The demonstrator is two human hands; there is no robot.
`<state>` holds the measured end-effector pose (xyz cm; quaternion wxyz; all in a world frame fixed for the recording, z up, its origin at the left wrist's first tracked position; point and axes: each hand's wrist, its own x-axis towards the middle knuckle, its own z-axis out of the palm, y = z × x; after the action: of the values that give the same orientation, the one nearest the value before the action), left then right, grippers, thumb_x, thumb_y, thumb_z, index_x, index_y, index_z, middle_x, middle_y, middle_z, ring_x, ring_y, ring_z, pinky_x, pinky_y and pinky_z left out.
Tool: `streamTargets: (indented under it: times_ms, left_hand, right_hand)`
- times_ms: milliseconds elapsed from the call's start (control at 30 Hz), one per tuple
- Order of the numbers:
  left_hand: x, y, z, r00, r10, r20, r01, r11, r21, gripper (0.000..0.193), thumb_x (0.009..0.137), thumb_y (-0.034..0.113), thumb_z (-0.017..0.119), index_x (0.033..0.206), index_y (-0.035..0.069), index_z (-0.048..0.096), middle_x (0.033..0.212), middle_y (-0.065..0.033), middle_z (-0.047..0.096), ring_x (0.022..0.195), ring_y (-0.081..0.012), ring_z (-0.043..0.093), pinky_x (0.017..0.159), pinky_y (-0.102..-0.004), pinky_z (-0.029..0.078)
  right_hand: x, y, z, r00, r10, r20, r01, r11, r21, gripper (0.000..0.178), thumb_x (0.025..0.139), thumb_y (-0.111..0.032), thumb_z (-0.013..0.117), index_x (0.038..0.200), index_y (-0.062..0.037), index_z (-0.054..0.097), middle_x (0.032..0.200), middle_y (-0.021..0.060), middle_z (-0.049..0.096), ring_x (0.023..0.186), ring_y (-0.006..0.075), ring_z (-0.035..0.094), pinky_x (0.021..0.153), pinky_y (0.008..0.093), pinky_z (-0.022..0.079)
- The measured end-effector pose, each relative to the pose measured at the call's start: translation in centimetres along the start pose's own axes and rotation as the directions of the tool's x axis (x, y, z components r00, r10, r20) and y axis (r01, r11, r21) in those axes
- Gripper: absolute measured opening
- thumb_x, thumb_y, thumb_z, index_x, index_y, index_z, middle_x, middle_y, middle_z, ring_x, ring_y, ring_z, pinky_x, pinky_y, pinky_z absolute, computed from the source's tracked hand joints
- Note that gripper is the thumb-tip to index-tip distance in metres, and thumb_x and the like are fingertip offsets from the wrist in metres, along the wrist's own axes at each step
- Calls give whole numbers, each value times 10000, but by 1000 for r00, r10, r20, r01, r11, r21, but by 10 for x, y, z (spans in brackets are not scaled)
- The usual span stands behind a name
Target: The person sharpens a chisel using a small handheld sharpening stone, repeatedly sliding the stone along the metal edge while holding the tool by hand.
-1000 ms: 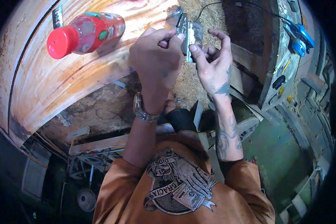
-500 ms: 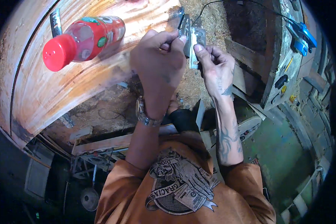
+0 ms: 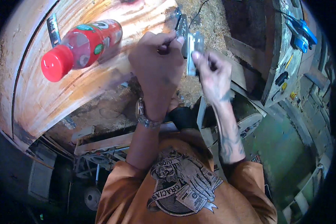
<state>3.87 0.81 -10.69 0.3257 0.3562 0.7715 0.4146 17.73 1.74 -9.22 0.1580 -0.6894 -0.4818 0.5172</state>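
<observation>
Over the edge of a streaked wooden panel [image 3: 44,97], my left hand [image 3: 156,61] is closed in a pinch on a dark, flat, blade-like piece [image 3: 182,28]. Its far end stands up past my fingertips. Between thumb and bent fingers, my right hand [image 3: 214,72] grips a pale, flat metal plate [image 3: 191,63], held upright beside the dark piece. The two pieces are side by side; whether they touch I cannot tell. Slight motion blur covers the right hand and plate. A watch [image 3: 147,117] is on my left wrist.
A red-capped plastic bottle [image 3: 89,44] lies on the panel at left, near a small metal strip [image 3: 53,30]. A blue power tool [image 3: 302,35] rests on the right bench, with a dark small object [image 3: 282,80] below it. Sawdust [image 3: 212,26] covers the surface beyond my hands.
My right hand and its plate have shifted slightly down and left along the dark piece. My left hand keeps its grip, almost in the same place.
</observation>
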Motion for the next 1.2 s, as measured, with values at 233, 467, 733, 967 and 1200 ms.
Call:
streamTargets:
  times_ms: [233,467,733,967,1200]
  left_hand:
    - [-2,0,3,1000,6,-27,-8,998,-67,149,788,63,802,887,-31,745,677,-88,668,612,-112,608,600,-269,495]
    - [6,4,-2,999,51,3,-51,999,-6,169,791,83,807,912,-24,755,717,-90,696,631,-121,626,627,-264,506]
    - [4,-2,2,999,48,-23,-47,997,61,164,796,97,799,900,-22,755,727,-101,699,624,-134,635,618,-268,506]
    - [0,4,4,999,34,-3,-34,996,83,175,780,106,799,893,-20,755,739,-101,699,628,-143,640,621,-273,505]
    - [2,4,2,1000,-2,25,-1,994,108,186,784,126,788,901,-15,760,759,-107,700,668,-148,662,642,-286,510]
  right_hand:
    - [27,-3,1,991,-122,-53,116,987,-108,396,962,-266,687,680,-5,592,610,-44,469,593,54,390,524,276,308]
    - [33,-11,0,981,-179,-75,169,978,-123,385,931,-237,701,670,16,573,546,-15,404,540,82,368,473,319,308]
    - [44,-14,5,984,-161,-73,158,986,-51,338,919,-214,706,696,28,630,557,-3,457,563,92,403,495,327,340]
    - [23,1,-2,992,-115,-54,109,989,-101,367,921,-247,706,686,23,625,549,2,459,547,85,396,481,318,334]
    - [2,14,-5,998,-63,8,64,991,-119,415,946,-264,709,653,9,601,570,-45,471,546,45,391,479,283,318]
